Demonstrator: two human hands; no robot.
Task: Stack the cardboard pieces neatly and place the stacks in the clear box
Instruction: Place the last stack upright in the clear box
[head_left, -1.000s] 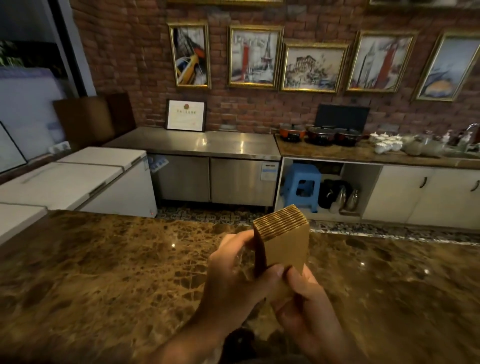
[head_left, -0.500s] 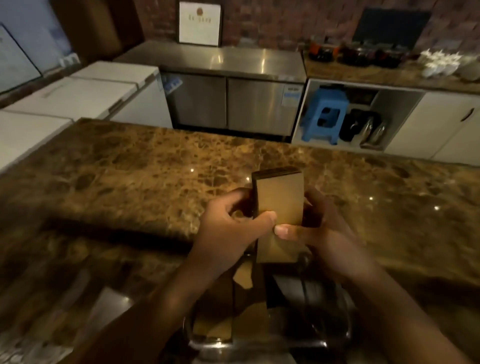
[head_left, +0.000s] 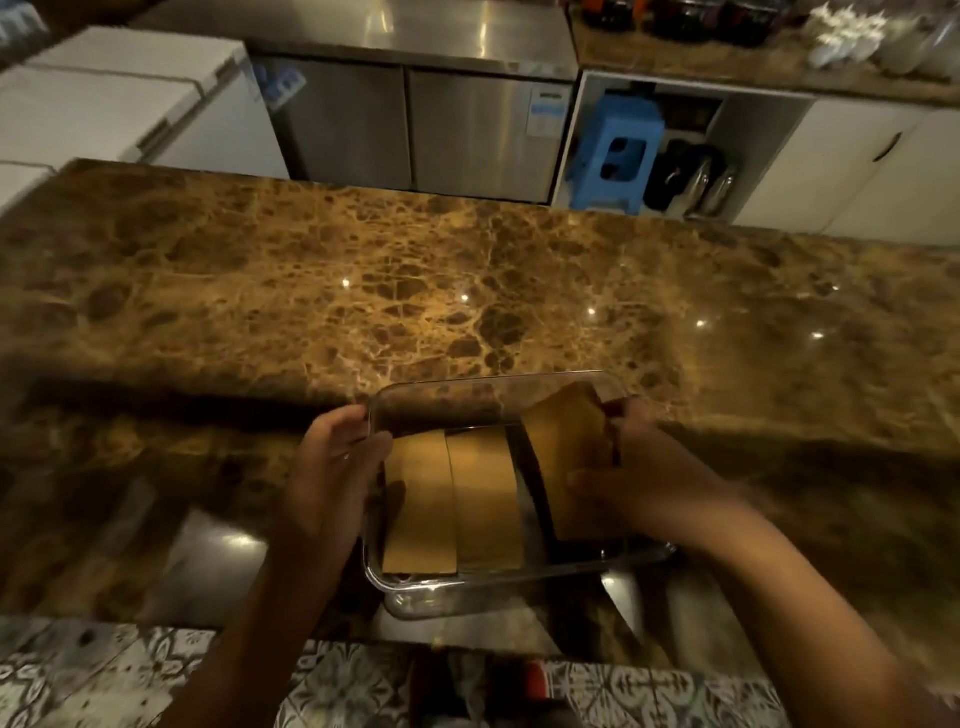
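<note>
Both hands work at the clear box (head_left: 498, 387) on the marble table (head_left: 363, 291): left hand (head_left: 332, 467) grips its left wall, right hand (head_left: 639, 478) clamps a tilted cardboard stack (head_left: 566, 452) inside, beside two stacks (head_left: 452, 504) lying flat.

Clear box (head_left: 519, 584) sat on the marble counter (head_left: 467, 291); two cardboard stacks (head_left: 452, 499) lay inside at left, a third stack (head_left: 563, 452), apparently tilted, at right.

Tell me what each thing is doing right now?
clear box: open, on the marble counter.
two flat stacks: lying side by side inside the box.
third stack: tilted, going in.
left hand: gripping the box's side.
right hand: holding the third stack.
</note>
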